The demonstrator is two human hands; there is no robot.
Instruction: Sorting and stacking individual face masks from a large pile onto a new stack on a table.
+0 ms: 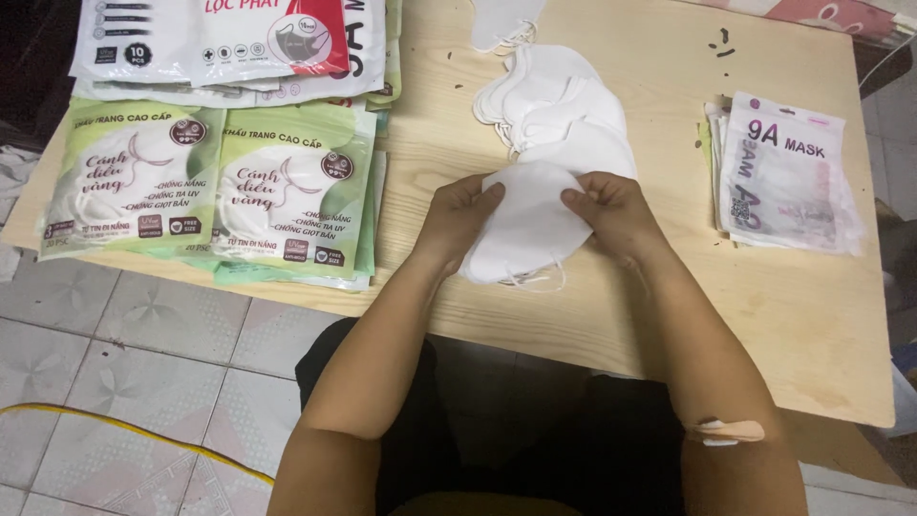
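Both my hands hold a small stack of white folded face masks (528, 227) just above the wooden table (669, 287), near its front edge. My left hand (458, 212) grips the stack's left side with the thumb on top. My right hand (611, 208) pinches its right side. White ear loops hang below the stack. Behind it a fanned row of more white masks (554, 105) runs toward the far edge.
Green and white flat mask packets (205, 186) lie in piles at the table's left, with white packets (229, 43) behind them. A pile of clear pink-printed packets (783, 177) sits at the right. Tiled floor (124, 382) lies below left.
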